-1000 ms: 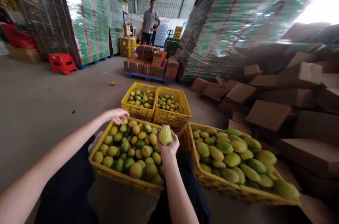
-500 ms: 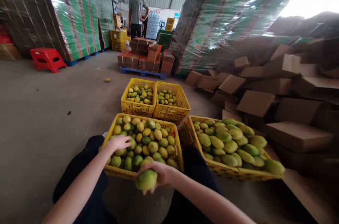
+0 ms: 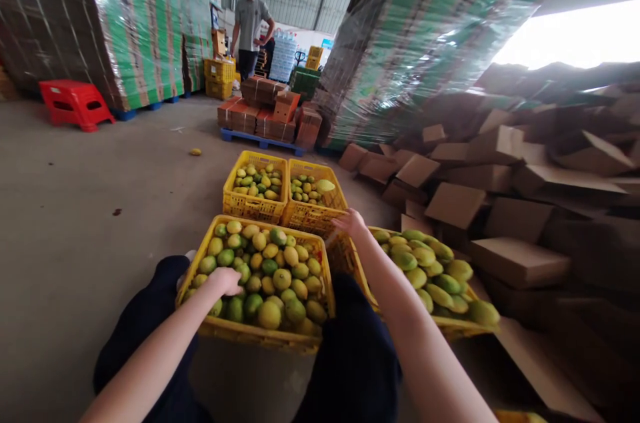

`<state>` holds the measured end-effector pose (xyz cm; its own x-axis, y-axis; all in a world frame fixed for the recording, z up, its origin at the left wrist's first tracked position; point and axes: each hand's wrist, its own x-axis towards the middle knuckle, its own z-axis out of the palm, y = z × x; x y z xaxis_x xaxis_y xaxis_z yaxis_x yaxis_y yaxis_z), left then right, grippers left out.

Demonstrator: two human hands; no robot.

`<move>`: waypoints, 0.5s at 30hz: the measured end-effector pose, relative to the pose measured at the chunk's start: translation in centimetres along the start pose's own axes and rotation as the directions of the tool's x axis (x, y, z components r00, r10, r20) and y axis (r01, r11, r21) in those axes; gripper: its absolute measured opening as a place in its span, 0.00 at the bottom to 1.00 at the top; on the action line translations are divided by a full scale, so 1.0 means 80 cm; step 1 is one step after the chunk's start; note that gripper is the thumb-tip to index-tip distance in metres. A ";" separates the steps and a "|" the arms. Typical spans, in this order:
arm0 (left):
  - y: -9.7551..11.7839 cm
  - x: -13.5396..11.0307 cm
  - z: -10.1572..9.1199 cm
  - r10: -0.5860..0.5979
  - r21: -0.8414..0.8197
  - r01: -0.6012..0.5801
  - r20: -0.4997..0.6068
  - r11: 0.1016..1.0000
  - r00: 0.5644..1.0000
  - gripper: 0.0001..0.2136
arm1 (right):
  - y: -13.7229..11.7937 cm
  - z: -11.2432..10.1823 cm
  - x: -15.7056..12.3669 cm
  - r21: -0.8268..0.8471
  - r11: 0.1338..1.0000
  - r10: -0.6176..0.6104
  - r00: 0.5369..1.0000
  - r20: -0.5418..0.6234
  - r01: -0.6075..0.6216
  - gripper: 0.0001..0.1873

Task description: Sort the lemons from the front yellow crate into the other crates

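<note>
Concrete floor (image 3: 100, 209) of a warehouse is carrying yellow crates of fruit. The left hand (image 3: 226, 281) is resting, fingers curled, on the mangoes (image 3: 280, 276) in the near crate (image 3: 250, 333) between the person's knees; whether it is gripping one I cannot tell. The right hand (image 3: 350, 221) is stretching forward, fingers spread and empty, beside the far crate (image 3: 313, 215), where a pale mango (image 3: 325, 186) is showing near the rim. These fruits are probably firm, smooth-skinned and easily bruised, so cupping one around its broad middle is looking safest.
</note>
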<state>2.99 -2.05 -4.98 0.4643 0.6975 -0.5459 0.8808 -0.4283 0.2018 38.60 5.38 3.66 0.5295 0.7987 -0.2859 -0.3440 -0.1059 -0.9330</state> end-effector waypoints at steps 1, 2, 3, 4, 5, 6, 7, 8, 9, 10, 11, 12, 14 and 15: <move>0.000 0.001 0.000 0.001 0.002 -0.001 -0.004 1.000 1.000 0.20 | 0.015 -0.009 -0.005 -0.094 0.995 0.044 0.999 -0.007 -0.045 0.19; 0.000 0.001 -0.001 0.004 -0.001 -0.004 -0.010 1.000 1.000 0.20 | 0.034 -0.017 -0.013 -0.196 0.976 0.092 0.996 -0.010 -0.092 0.20; 0.001 0.002 -0.002 0.011 -0.007 -0.011 -0.019 1.000 1.000 0.19 | 0.055 -0.024 -0.024 -0.296 0.947 0.130 0.992 -0.003 -0.125 0.21; 0.002 0.002 -0.003 0.019 -0.015 -0.019 -0.031 1.000 0.999 0.19 | 0.078 -0.029 -0.036 -0.388 0.912 0.154 0.988 0.013 -0.137 0.21; 0.004 0.002 -0.004 0.028 -0.023 -0.029 -0.043 0.999 0.999 0.18 | 0.100 -0.033 -0.048 -0.471 0.872 0.169 0.985 0.039 -0.131 0.21; 0.006 0.001 -0.005 0.038 -0.030 -0.039 -0.054 0.999 0.998 0.18 | 0.121 -0.034 -0.059 -0.546 0.831 0.173 0.982 0.075 -0.105 0.20; 0.008 0.001 -0.006 0.049 -0.037 -0.051 -0.062 0.998 0.997 0.18 | 0.139 -0.034 -0.069 -0.610 0.790 0.162 0.981 0.110 -0.062 0.21; 0.011 0.000 -0.006 0.059 -0.044 -0.062 -0.067 0.997 0.996 0.18 | 0.153 -0.031 -0.076 -0.664 0.747 0.155 0.974 0.163 -0.008 0.20; 0.014 0.000 -0.007 0.067 -0.049 -0.070 -0.067 0.996 0.996 0.18 | 0.165 -0.026 -0.080 -0.713 0.699 0.147 0.968 0.205 0.045 0.20; 0.016 0.000 -0.007 0.071 -0.052 -0.074 -0.065 0.996 0.995 0.18 | 0.174 -0.020 -0.082 -0.754 0.649 0.137 0.959 0.246 0.101 0.17; 0.019 0.000 -0.008 0.071 -0.053 -0.074 -0.060 0.996 0.996 0.17 | 0.180 -0.013 -0.081 -0.788 0.596 0.125 0.952 0.279 0.152 0.13; 0.021 0.000 -0.008 0.067 -0.051 -0.070 -0.053 0.996 0.996 0.17 | 0.185 -0.005 -0.079 -0.816 0.544 0.113 0.946 0.303 0.196 0.10; 0.023 0.002 -0.008 0.063 -0.047 -0.065 -0.036 0.997 0.997 0.17 | 0.194 0.008 -0.072 -0.858 0.442 0.092 0.939 0.331 0.260 0.12; 0.024 0.003 -0.009 0.066 -0.047 -0.067 -0.027 0.997 0.997 0.17 | 0.198 0.013 -0.069 -0.875 0.396 0.085 0.938 0.336 0.277 0.15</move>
<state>4.86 -2.26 -4.18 0.5236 0.6833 -0.5088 0.8510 -0.4468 0.2758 29.45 -0.09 -9.33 0.2071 0.9391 -0.2743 0.6894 -0.3391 -0.6401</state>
